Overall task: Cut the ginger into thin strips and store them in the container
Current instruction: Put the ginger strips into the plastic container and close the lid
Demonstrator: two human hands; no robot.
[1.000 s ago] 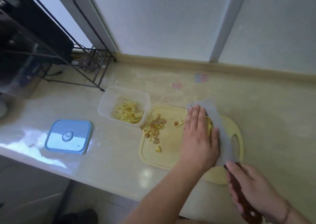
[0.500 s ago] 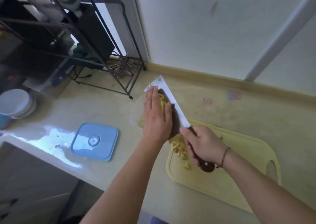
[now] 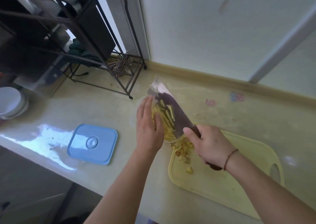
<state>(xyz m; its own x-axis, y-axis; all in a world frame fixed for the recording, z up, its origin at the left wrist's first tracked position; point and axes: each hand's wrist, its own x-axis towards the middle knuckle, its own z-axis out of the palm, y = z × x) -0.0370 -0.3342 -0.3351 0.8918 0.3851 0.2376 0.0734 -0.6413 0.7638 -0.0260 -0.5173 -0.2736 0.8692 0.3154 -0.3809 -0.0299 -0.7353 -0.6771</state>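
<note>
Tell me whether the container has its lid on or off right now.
Off. The blue lid lies flat on the counter, apart from the container, which sits mostly hidden behind the left hand.

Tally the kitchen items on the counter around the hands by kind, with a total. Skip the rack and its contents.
Cleaver: 1
Cutting board: 1
Clear container: 1
Blue lid: 1
White bowls, stacked at the left edge: 1 stack, number of bowls unclear
Total: 5 items, counting the stack as one
</note>
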